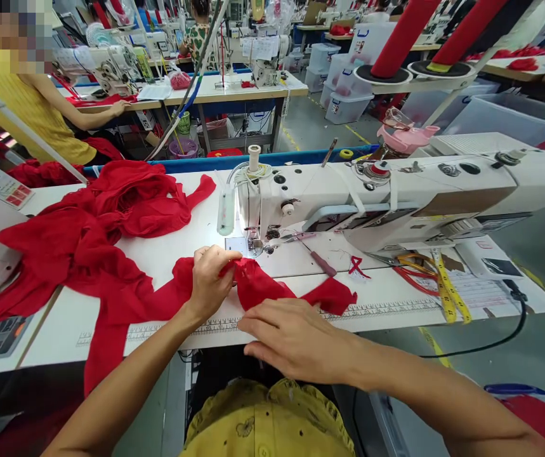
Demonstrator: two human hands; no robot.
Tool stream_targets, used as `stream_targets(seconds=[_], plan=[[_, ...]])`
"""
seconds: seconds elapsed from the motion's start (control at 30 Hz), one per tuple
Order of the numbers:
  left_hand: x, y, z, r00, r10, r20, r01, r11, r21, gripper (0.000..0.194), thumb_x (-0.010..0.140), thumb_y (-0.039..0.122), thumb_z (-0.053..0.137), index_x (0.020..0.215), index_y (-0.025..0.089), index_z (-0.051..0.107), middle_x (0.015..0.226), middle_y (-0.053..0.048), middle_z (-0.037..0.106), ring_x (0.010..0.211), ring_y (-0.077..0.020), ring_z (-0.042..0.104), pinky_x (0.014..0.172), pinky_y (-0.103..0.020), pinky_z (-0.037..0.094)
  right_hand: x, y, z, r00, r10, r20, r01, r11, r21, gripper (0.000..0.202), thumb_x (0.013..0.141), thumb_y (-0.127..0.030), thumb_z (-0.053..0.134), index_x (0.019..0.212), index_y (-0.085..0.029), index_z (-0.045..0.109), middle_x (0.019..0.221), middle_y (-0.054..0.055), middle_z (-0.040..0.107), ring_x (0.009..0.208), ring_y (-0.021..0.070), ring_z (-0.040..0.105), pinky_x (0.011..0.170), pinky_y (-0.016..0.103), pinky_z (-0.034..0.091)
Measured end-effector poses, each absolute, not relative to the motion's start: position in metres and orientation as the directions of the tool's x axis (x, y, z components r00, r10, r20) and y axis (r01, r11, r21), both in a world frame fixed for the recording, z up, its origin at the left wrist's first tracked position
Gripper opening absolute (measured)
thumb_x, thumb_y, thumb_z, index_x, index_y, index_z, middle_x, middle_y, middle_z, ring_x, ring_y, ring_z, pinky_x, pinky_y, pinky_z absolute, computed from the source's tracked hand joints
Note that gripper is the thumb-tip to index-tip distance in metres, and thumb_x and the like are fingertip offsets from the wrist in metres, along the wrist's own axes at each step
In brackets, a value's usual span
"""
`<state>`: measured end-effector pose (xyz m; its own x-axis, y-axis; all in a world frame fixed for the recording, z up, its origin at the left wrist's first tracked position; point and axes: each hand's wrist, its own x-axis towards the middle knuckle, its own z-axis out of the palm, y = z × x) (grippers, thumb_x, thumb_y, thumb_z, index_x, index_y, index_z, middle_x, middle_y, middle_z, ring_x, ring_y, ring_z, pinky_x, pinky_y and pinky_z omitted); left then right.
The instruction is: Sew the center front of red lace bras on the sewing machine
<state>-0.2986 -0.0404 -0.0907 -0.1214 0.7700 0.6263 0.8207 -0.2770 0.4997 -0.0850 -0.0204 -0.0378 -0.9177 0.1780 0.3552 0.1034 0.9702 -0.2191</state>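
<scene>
"So, where is the red cloth (260, 282) just now?"

"On the white desk (162, 251), in front of the sewing machine (320, 197). Part of it lies between the two hands, just below the needle end, and more runs off to the left toward a big crumpled heap (129, 203)."

"And the left hand (211, 279)?"

"Pinching the cloth, thumb and forefinger brought together at its upper edge, near the machine's foot (254, 246)."

"Is the right hand (295, 336) gripping too?"

"It looks spread flat, fingers stretched out along the cloth's near edge. I can't fairly say how firmly it touches, since the palm is hidden."

"What's that red bit to its right?"

"A red end (334, 295), lying by the printed ruler (386, 309). Whether it joins the rest behind the hand, I can't tell."

"Anything else around?"

"A small tool (322, 263) with a dull red handle lies in front of the machine, beside a red scrap (355, 265). Farther right are orange-handled scissors (415, 261) and a yellow tape measure (447, 295). Beyond the desk, at the left, sits a co-worker (58, 120) in a yellow top."
</scene>
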Motion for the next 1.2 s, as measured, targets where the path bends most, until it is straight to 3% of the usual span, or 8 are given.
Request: stream_targets(seconds=[0.17, 0.3, 0.43, 0.67, 0.83, 1.0, 1.1, 1.2], plan=[[-0.3, -0.052, -0.097, -0.092, 0.731, 0.676, 0.765, -0.383, 0.518, 0.019, 0.091, 0.012, 0.053, 0.094, 0.024, 0.067, 0.08, 0.0, 0.063, 0.077, -0.0172, 0.059, 0.08, -0.037, 0.045, -0.095, 0.004, -0.058, -0.727, 0.43, 0.535, 0.278, 0.897, -0.343, 0.018, 0.1, -0.02, 0.049, 0.113, -0.019, 0.063, 0.101, 0.008, 0.071, 0.093, 0.0202, 0.064, 0.082, 0.033, 0.051], [-0.297, -0.056, -0.095, -0.091, 0.706, 0.702, 0.731, -0.431, 0.529, 0.017, 0.093, 0.016, 0.054, 0.093, 0.026, 0.068, 0.078, 0.001, 0.062, 0.074, -0.0158, 0.058, 0.083, -0.038, 0.049, -0.105, 0.025, -0.068, -0.753, 0.432, 0.495, 0.167, 0.854, -0.492, 0.026, 0.098, -0.016, 0.048, 0.12, -0.021, 0.06, 0.114, 0.008, 0.07, 0.104, 0.0214, 0.062, 0.092, 0.037, 0.052], [-0.296, -0.062, -0.097, -0.046, 0.687, 0.725, 0.697, -0.498, 0.516, 0.022, 0.093, 0.011, 0.053, 0.099, 0.026, 0.067, 0.081, 0.001, 0.061, 0.077, -0.0149, 0.059, 0.087, -0.038, 0.051, -0.112, 0.03, -0.071, -0.8, 0.42, 0.428, 0.065, 0.77, -0.634, 0.028, 0.095, -0.014, 0.047, 0.118, -0.022, 0.061, 0.111, 0.005, 0.071, 0.099, 0.0173, 0.066, 0.088, 0.032, 0.054], [-0.281, -0.094, -0.1, -0.292, 0.699, 0.653, 0.642, -0.363, 0.675, 0.03, 0.091, 0.022, 0.057, 0.121, 0.024, 0.052, 0.124, -0.012, 0.051, 0.12, -0.0277, 0.051, 0.103, -0.052, 0.047, -0.115, 0.023, -0.071, -0.771, 0.386, 0.507, 0.119, 0.869, -0.48, 0.02, 0.102, -0.019, 0.042, 0.113, -0.02, 0.059, 0.094, 0.006, 0.068, 0.083, 0.0165, 0.064, 0.075, 0.029, 0.052], [-0.268, -0.092, -0.099, -0.331, 0.665, 0.669, 0.796, -0.184, 0.576, 0.033, 0.089, 0.021, 0.065, 0.121, 0.024, 0.053, 0.123, -0.011, 0.051, 0.12, -0.0278, 0.052, 0.103, -0.052, 0.049, -0.116, 0.016, -0.064, -0.787, 0.372, 0.493, 0.151, 0.89, -0.431, 0.016, 0.102, -0.018, 0.042, 0.107, -0.019, 0.057, 0.091, 0.006, 0.067, 0.08, 0.0165, 0.062, 0.072, 0.028, 0.049], [-0.269, -0.087, -0.092, -0.277, 0.669, 0.69, 0.805, -0.231, 0.547, 0.014, 0.097, 0.016, 0.054, 0.107, 0.025, 0.059, 0.111, -0.007, 0.06, 0.112, -0.0235, 0.058, 0.107, -0.052, 0.047, -0.112, 0.014, -0.048, -0.813, 0.359, 0.459, 0.178, 0.903, -0.391, 0.019, 0.103, -0.019, 0.04, 0.112, -0.02, 0.057, 0.097, 0.007, 0.068, 0.086, 0.0179, 0.064, 0.077, 0.03, 0.05], [-0.274, -0.096, -0.078, -0.35, 0.736, 0.58, 0.669, -0.237, 0.705, 0.012, 0.101, 0.02, 0.048, 0.106, 0.025, 0.058, 0.105, -0.004, 0.065, 0.108, -0.0218, 0.061, 0.109, -0.05, 0.045, -0.116, 0.01, -0.034, -0.849, 0.353, 0.394, 0.169, 0.886, -0.431, 0.018, 0.104, -0.024, 0.045, 0.115, -0.02, 0.058, 0.102, 0.007, 0.069, 0.09, 0.0176, 0.065, 0.079, 0.029, 0.05], [-0.282, -0.112, -0.071, -0.52, 0.781, 0.346, 0.397, -0.137, 0.907, 0.013, 0.101, 0.032, 0.051, 0.106, 0.023, 0.06, 0.102, -0.005, 0.066, 0.097, -0.0195, 0.065, 0.09, -0.035, 0.055, -0.134, -0.001, -0.024, -0.874, 0.352, 0.334, 0.192, 0.883, -0.429, 0.018, 0.104, -0.027, 0.046, 0.105, -0.018, 0.061, 0.092, 0.006, 0.069, 0.082, 0.0172, 0.064, 0.072, 0.028, 0.047]])
